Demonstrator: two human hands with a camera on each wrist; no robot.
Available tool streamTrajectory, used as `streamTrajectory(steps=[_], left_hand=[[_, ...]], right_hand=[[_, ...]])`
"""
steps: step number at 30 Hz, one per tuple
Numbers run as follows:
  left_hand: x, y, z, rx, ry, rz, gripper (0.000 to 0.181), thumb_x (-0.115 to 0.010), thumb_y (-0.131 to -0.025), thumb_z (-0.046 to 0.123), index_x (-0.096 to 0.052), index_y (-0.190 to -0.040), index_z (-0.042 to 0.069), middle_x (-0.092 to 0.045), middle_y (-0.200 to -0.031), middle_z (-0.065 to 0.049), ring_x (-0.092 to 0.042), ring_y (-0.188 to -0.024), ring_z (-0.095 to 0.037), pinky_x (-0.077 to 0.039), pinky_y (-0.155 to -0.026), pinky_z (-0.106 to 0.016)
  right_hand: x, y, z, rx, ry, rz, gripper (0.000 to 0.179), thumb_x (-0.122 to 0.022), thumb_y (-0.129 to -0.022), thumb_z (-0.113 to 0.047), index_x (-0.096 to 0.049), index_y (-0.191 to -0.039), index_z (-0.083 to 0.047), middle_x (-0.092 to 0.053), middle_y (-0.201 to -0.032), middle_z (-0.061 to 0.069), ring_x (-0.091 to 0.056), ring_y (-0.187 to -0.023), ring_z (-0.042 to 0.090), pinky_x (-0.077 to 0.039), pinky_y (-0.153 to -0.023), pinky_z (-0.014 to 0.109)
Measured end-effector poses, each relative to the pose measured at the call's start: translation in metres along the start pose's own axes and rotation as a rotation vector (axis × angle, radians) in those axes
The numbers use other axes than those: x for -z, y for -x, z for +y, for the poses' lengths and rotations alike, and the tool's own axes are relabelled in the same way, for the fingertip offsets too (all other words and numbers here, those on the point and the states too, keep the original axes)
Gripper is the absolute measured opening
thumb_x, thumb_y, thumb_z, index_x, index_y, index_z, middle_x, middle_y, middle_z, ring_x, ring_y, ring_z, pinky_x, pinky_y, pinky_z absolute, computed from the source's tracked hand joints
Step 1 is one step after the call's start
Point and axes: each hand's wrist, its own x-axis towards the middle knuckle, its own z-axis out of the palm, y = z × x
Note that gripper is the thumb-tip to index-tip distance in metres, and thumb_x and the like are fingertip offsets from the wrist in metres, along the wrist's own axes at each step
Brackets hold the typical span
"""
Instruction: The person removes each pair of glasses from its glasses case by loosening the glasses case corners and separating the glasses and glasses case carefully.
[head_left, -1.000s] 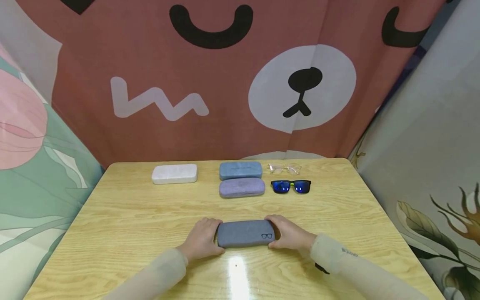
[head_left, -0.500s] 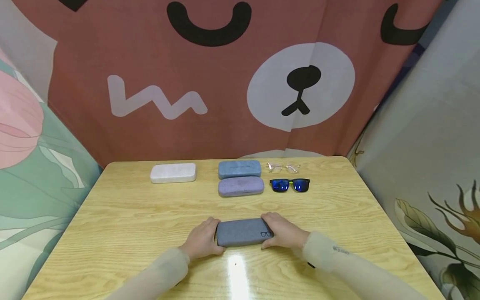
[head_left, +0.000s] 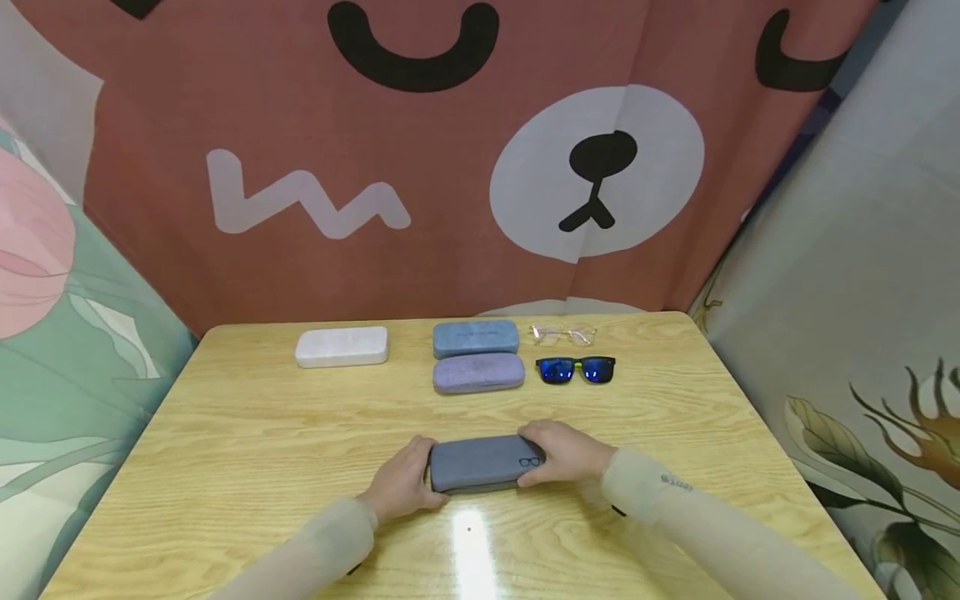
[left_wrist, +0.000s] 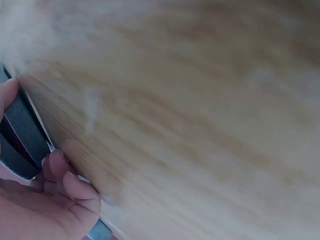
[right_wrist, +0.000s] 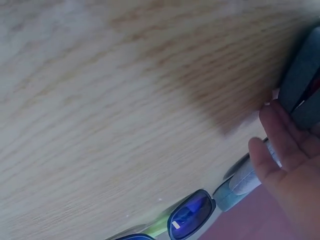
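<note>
A grey glasses case (head_left: 480, 464) with a small spectacles print at its right end lies crosswise near the front of the table. My left hand (head_left: 401, 479) grips its left end, thumb at the near side and fingers at the far side. On the right end my right hand (head_left: 566, 452) holds it the same way, fingertips over the top edge. From the side, the left wrist view shows the case (left_wrist: 27, 127) with a dark gap between its two halves. A similar gap with a bit of red appears in the case (right_wrist: 302, 75) in the right wrist view.
Farther back on the wooden table (head_left: 262, 450) lie a white case (head_left: 342, 347), a blue case (head_left: 476, 339) and a purple case (head_left: 478, 373). Clear-lens glasses (head_left: 562, 335) and blue-lens sunglasses (head_left: 575, 370) sit to their right. Printed curtains (head_left: 450, 275) hang behind and beside the table.
My right hand has slid slightly left, reaching farther over the case's end. A thin line now shows along the case's near side. My left hand keeps its hold.
</note>
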Motion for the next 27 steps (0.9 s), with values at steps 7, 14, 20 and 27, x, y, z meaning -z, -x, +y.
streamTrajectory(steps=[7, 14, 20, 27], left_hand=[[0.001, 0.0, 0.002, 0.028, 0.044, -0.009, 0.068, -0.089, -0.067, 0.024, -0.053, -0.118, -0.003, -0.054, -0.106, -0.008, -0.057, -0.095, -0.024, -0.05, -0.08, -0.045], [0.002, 0.002, 0.003, 0.025, 0.05, -0.003, 0.067, -0.088, -0.067, 0.024, -0.053, -0.117, -0.003, -0.054, -0.105, -0.006, -0.056, -0.093, -0.023, -0.05, -0.079, -0.045], [0.004, 0.002, 0.004, 0.019, 0.069, -0.01, 0.064, -0.088, -0.068, 0.023, -0.053, -0.115, -0.001, -0.053, -0.103, -0.005, -0.055, -0.091, -0.02, -0.049, -0.078, -0.043], [0.003, 0.003, 0.003, 0.012, 0.067, 0.004, 0.066, -0.089, -0.065, 0.023, -0.053, -0.115, -0.001, -0.055, -0.104, -0.006, -0.056, -0.093, -0.022, -0.05, -0.081, -0.044]], right_hand=[[0.004, -0.005, 0.001, -0.023, -0.041, -0.025, 0.08, -0.076, -0.08, -0.048, -0.052, -0.132, 0.008, -0.058, -0.128, 0.019, -0.056, -0.116, 0.029, -0.043, -0.1, 0.044], [0.007, -0.008, 0.003, 0.017, -0.032, -0.014, 0.07, -0.076, -0.081, -0.043, -0.058, -0.126, 0.008, -0.064, -0.118, 0.016, -0.061, -0.104, 0.023, -0.048, -0.091, 0.038], [0.015, -0.012, 0.003, 0.022, -0.081, -0.06, 0.06, -0.076, -0.082, -0.038, -0.063, -0.12, 0.006, -0.067, -0.107, 0.01, -0.06, -0.091, 0.014, -0.05, -0.082, 0.033], [0.025, -0.021, 0.007, 0.051, -0.231, -0.163, 0.033, -0.071, -0.086, -0.032, -0.069, -0.1, -0.003, -0.064, -0.084, -0.003, -0.056, -0.076, 0.008, -0.048, -0.072, 0.027]])
